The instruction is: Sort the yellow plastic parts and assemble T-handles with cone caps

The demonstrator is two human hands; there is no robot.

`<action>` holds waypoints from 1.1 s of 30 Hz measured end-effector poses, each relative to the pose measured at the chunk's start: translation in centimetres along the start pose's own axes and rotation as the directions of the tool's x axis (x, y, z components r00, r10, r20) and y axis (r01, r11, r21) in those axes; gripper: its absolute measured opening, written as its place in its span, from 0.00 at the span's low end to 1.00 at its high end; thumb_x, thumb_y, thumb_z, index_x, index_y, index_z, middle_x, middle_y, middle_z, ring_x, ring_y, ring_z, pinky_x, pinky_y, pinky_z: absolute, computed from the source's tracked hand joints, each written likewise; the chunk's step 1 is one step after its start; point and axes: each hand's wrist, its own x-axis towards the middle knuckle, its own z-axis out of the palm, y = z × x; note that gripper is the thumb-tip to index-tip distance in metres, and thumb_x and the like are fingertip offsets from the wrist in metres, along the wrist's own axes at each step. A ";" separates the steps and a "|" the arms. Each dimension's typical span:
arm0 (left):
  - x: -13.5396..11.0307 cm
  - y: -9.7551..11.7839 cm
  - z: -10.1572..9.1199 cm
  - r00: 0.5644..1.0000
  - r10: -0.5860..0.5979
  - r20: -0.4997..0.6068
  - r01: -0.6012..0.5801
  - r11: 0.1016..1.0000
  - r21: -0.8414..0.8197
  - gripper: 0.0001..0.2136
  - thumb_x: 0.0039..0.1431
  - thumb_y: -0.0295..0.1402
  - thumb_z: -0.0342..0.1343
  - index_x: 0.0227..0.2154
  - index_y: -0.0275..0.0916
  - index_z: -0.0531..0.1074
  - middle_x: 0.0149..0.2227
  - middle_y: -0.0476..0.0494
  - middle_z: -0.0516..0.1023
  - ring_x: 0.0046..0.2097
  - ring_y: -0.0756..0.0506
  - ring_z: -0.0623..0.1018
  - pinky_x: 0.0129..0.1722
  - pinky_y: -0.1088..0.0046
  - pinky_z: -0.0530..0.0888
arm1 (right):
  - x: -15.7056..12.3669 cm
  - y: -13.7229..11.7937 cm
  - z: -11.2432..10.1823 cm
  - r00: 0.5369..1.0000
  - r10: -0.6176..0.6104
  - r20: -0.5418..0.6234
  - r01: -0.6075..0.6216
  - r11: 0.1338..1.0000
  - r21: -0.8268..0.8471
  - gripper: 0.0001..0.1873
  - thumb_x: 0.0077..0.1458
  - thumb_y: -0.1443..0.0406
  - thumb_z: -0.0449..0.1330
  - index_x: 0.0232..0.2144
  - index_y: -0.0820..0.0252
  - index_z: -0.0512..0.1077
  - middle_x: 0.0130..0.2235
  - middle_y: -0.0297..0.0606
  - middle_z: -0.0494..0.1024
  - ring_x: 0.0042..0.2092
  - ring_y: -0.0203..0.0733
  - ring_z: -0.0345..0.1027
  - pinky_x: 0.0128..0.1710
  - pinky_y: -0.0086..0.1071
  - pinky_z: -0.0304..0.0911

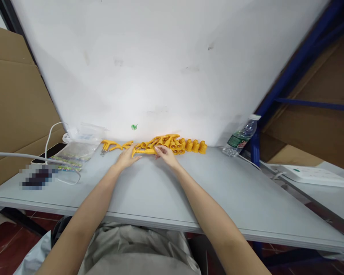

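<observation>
A yellow plastic piece (149,151) with a handle-like left end lies level just above the table, between my two hands. My right hand (165,154) is closed in a pinch on its right end. Around the left end, my left hand (126,157) has its thumb and fingers apart; whether it touches the piece is hard to see. Just behind are piled yellow cone-ended parts (172,141), with small silver bits among them. Several yellow cup-shaped parts (195,146) stand in a row to the right. More yellow handle-shaped parts (110,145) lie left of my left hand, by small metal pieces (103,152).
A tilted water bottle (242,136) stands at the back right near a blue post (255,149). On the left are clear plastic bags (80,152), a white cable (48,139) and a phone-like dark object (55,151). A white wall closes the back; a power strip (312,175) lies right.
</observation>
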 end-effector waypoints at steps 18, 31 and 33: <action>-0.3 1.6 -0.1 0.989 -0.025 -0.144 0.047 0.988 0.148 0.13 0.58 0.26 0.48 0.46 0.42 0.65 0.42 0.42 0.78 0.46 0.40 0.77 0.45 0.65 0.70 | -0.9 -3.1 0.6 0.937 0.344 0.065 -0.347 0.937 0.045 0.36 0.53 0.36 0.50 0.16 0.60 0.67 0.12 0.36 0.67 0.13 0.33 0.58 0.14 0.28 0.56; -0.4 1.8 0.2 0.984 -0.015 -0.179 0.044 0.986 0.160 0.13 0.58 0.26 0.48 0.45 0.43 0.65 0.41 0.43 0.78 0.42 0.41 0.77 0.42 0.68 0.71 | -0.9 -3.3 0.3 0.962 0.245 0.122 -0.263 0.949 0.171 0.29 0.47 0.40 0.60 0.23 0.60 0.68 0.20 0.37 0.76 0.17 0.33 0.65 0.19 0.28 0.62; -0.5 2.1 0.3 0.982 -0.004 -0.187 0.034 0.987 0.156 0.13 0.58 0.26 0.48 0.45 0.42 0.65 0.41 0.43 0.78 0.42 0.42 0.77 0.42 0.68 0.70 | -0.8 -3.3 0.6 0.953 0.300 0.054 -0.304 0.945 0.118 0.33 0.50 0.37 0.54 0.19 0.60 0.67 0.13 0.36 0.70 0.13 0.33 0.58 0.13 0.27 0.55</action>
